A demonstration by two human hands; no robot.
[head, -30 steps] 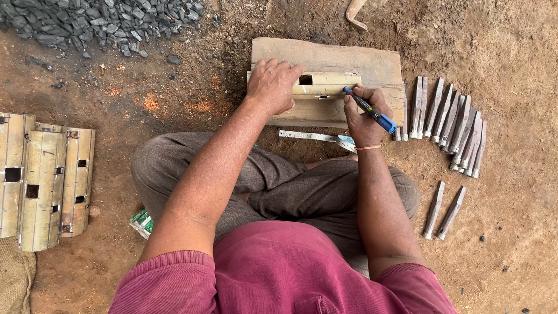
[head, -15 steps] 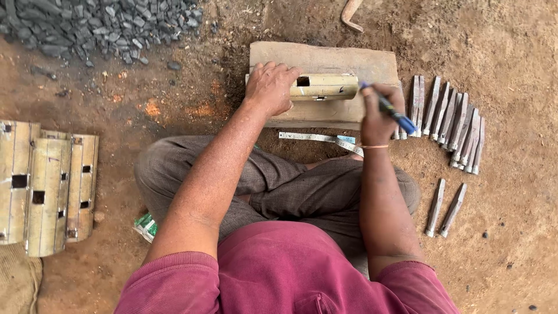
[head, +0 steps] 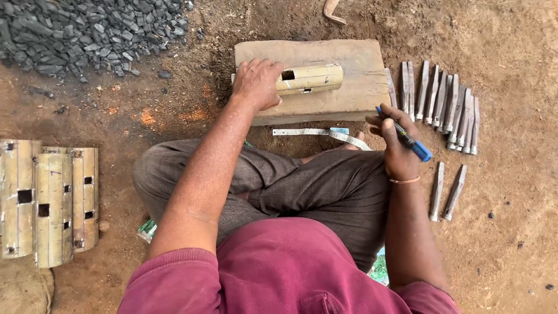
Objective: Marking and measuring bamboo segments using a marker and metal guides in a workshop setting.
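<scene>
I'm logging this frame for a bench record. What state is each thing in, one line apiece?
Left hand: palm down, pressing on the bamboo piece.
Bamboo piece: lying flat on the wooden block, square hole facing up.
Wooden block: flat on the dirt.
Right hand: gripping the blue pen, off the block.
Blue pen: held slanted.
Tape measure: lying unrolled on the ground.

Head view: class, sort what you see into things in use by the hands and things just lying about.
In use: left hand on bamboo piece, wood block, right hand holding pen.

Lying about: tape measure, metal chisels, stone pile, bamboo sections.
</scene>
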